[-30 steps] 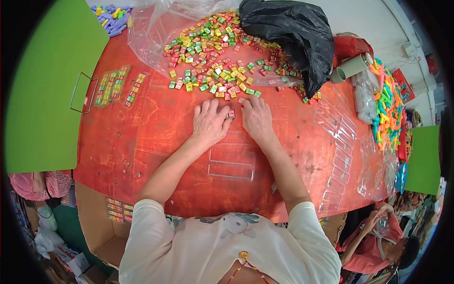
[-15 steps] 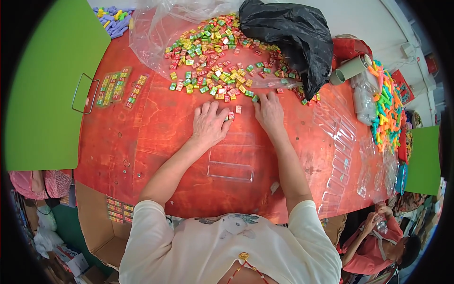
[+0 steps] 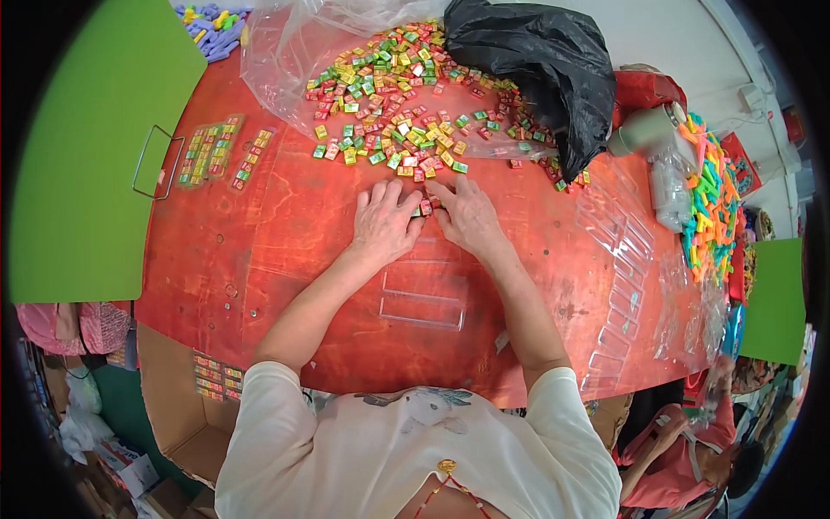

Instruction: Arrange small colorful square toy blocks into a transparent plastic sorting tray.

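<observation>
My left hand and my right hand lie side by side on the orange-red table, fingers spread, fingertips meeting over a few small red and green blocks. These lie at the near edge of a big heap of small colourful blocks spread on a clear plastic sheet. A clear plastic tray lies on the table just below my wrists. Whether either hand grips a block is hidden by the fingers.
A black plastic bag lies at the back right. Filled clear trays rest at the left by a green board. Empty clear trays and bright plastic pieces line the right side. A cardboard box stands below the table.
My right hand reached out toward the heap, then drew back next to the left hand. Both hands now sit slightly nearer the heap, over a few blocks.
</observation>
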Tool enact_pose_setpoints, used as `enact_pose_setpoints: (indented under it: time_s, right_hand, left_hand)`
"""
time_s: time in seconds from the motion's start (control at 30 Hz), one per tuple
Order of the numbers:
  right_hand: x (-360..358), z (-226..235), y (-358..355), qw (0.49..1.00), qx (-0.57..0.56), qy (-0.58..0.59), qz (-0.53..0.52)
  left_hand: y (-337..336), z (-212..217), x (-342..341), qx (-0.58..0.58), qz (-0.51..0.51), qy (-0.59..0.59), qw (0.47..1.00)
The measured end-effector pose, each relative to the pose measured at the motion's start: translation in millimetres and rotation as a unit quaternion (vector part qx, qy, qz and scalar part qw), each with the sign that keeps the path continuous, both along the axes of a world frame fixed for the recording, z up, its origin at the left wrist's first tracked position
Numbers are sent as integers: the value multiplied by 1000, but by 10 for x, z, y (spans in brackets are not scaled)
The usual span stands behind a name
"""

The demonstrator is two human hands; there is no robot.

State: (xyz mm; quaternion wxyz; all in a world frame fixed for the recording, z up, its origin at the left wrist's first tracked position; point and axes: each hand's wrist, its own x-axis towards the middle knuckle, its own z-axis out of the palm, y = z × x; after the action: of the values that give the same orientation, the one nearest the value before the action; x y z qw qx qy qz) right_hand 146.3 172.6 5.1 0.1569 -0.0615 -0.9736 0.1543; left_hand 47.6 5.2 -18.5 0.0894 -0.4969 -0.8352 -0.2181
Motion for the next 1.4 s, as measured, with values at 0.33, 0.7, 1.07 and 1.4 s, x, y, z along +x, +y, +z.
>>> enact_pose_setpoints:
  time_s: [0.33, 0.7, 1.07, 1.4]
  right_hand:
    - [129, -53, -30, 997, -80, 14, 18]
    - [109, 14, 43, 992, -126, -10, -12]
    - [-254, -42, 30, 995, -87, 13, -43]
    - [-575, -74, 78, 994, -74, 39, -71]
  left_hand:
    - [-52, 10, -17, -10, 0, -13, 1000]
    - [-533, 383, -141, -124, 30, -152, 980]
    - [-219, 263, -36, -109, 52, -91, 989]
    - [-252, 213, -44, -90, 54, -82, 991]
